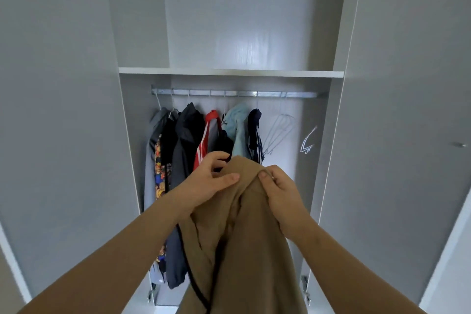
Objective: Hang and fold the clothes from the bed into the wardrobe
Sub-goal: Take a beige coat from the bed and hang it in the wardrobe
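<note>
Head view: left hand (211, 182) pinches the top of the tan garment (242, 242) between thumb and fingers. Right hand (280, 187) clenches the bunched top just beside it. Garment hangs below both hands. Beyond the fingertips: hung clothes (190, 135) on the wardrobe rail (237, 94), with empty hangers (279, 132) to their right.

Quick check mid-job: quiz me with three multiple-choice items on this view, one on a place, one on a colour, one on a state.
1. Where on the rail do the empty hangers hang? A left end; B middle; C right of the hung clothes.
2. What colour is the held garment? A tan; B white; C green.
3. The garment is: A hung on the rail; B gripped by both hands; C folded flat.
Key: C, they hang past the last top; A, its cloth is tan; B, left hand and right hand clutch its top.
</note>
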`<act>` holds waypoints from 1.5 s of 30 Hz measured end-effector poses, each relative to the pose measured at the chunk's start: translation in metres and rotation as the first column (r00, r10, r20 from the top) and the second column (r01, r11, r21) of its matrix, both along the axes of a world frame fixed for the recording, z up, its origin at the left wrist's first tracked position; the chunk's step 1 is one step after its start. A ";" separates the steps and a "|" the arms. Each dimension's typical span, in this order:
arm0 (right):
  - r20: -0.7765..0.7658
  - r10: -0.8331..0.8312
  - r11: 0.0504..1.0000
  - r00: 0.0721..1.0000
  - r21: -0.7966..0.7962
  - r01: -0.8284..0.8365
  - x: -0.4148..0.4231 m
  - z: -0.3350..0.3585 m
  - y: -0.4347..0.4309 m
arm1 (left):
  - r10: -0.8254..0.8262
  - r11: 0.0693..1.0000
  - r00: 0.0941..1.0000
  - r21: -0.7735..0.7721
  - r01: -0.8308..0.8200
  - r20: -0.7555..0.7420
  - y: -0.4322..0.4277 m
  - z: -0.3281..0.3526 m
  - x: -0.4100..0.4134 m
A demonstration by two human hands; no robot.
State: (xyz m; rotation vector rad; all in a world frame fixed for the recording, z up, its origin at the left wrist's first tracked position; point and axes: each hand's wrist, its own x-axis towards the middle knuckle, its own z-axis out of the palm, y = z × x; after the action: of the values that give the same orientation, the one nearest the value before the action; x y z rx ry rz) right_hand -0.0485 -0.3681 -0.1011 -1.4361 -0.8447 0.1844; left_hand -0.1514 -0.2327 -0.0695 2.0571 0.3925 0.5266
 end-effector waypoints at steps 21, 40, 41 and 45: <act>-0.196 -0.322 0.942 0.926 0.035 0.335 0.171 0.029 0.113 | 0.046 0.958 0.999 -0.285 -0.040 0.015 0.136 -0.051 0.166; -0.276 -0.357 0.931 0.893 -0.183 0.316 0.308 0.011 0.238 | 0.296 0.513 0.932 -0.858 0.028 0.207 0.227 0.025 0.287; -0.260 -0.351 0.928 0.899 -0.221 0.299 0.317 0.009 0.245 | 0.294 0.466 0.939 -0.884 0.022 0.178 0.231 0.026 0.295; -0.148 -0.342 0.904 0.928 -0.321 0.282 0.349 0.002 0.263 | 0.281 0.364 0.948 -0.931 0.035 0.146 0.241 0.026 0.319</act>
State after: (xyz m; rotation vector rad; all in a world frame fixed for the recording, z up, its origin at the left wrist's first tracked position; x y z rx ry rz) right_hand 0.3007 -0.1049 -0.0994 -1.7806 -0.4200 0.2121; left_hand 0.1680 0.0081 -0.0436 0.7919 0.5194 0.5038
